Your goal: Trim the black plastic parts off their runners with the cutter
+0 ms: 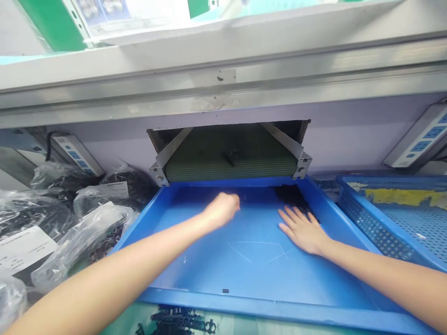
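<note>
Over the left-middle part of a blue tray (209,298), my left hand (222,208) is closed with its fingers curled in; whatever it may hold is hidden. My right hand (303,231) lies spread, palm down, at the near edge of a pile of small black parts (291,195) in the tray's far right corner. One small black piece (225,291) rests by the tray's front wall. Beyond the tray, a dark green ribbed conveyor belt (209,158) comes out of an opening, with a small dark part (230,157) on it.
Clear plastic bags of dark parts (104,223) are piled at the left. A blue perforated basket (370,223) stands at the right. More black parts (178,321) lie in front of the tray. A metal-edged shelf (157,88) crosses above, with power strips (419,139) below it.
</note>
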Available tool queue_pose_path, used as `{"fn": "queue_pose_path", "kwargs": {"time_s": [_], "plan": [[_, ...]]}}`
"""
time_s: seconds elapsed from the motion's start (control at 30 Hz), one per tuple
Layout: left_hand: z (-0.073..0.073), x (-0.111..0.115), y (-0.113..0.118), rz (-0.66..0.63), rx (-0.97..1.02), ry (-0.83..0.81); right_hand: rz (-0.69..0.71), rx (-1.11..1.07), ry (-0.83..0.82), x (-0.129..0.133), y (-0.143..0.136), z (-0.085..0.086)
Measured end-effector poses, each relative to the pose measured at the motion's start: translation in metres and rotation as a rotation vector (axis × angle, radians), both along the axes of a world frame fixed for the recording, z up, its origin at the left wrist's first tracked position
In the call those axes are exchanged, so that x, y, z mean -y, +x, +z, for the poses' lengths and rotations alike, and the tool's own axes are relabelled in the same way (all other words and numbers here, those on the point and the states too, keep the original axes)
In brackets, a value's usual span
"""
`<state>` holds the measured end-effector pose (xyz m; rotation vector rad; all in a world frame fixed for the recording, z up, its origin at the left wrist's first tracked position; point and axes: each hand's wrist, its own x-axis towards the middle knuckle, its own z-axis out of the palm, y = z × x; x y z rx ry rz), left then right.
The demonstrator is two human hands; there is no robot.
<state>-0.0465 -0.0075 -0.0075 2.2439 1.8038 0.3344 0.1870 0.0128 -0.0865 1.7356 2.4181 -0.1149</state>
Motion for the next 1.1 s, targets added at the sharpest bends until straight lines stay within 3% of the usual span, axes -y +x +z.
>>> {"fn": "queue_pose_path", "kwargs": {"time_s": [0.1, 0.17, 0.23, 0.3, 0.4, 0.5, 0.6, 0.7, 0.8, 0.9, 1.0, 1.1], "plan": [[-0.022, 0.011, 0.044, -0.117, 0.055, -0.169, -0.140, 0.008, 0.062, -0.011, 0.000, -0.002], [-0.018, 0.009, 0.066, -0.144, 0.140, -0.160, -0.162, -0.003, 0.094, -0.016, -0.002, -0.003], [-0.001, 0.001, 0.072, -0.129, 0.232, -0.073, -0.161, -0.024, 0.121, -0.020, -0.001, -0.003], [0.024, -0.010, 0.061, -0.062, 0.279, 0.054, -0.156, -0.051, 0.150, -0.026, 0.003, -0.002], [0.057, -0.032, 0.016, 0.136, 0.257, 0.284, -0.147, -0.087, 0.205, -0.034, 0.009, 0.004], [0.075, -0.056, -0.036, 0.343, 0.152, 0.392, -0.083, -0.113, 0.257, -0.034, 0.008, 0.014], [0.074, -0.073, -0.067, 0.428, 0.037, 0.355, 0.073, -0.119, 0.248, -0.024, 0.000, 0.017], [0.066, -0.082, -0.076, 0.462, -0.036, 0.313, 0.178, -0.104, 0.190, -0.016, -0.006, 0.008], [0.063, -0.086, -0.075, 0.498, -0.063, 0.304, 0.176, -0.092, 0.152, -0.017, -0.004, -0.005], [0.070, -0.086, -0.079, 0.537, -0.042, 0.321, 0.163, -0.105, 0.159, -0.024, 0.000, -0.013], [0.079, -0.075, -0.090, 0.545, 0.027, 0.316, 0.164, -0.133, 0.183, -0.031, 0.003, -0.015], [0.087, -0.042, -0.107, 0.549, 0.100, 0.238, 0.187, -0.164, 0.207, -0.036, 0.004, -0.016]]}}
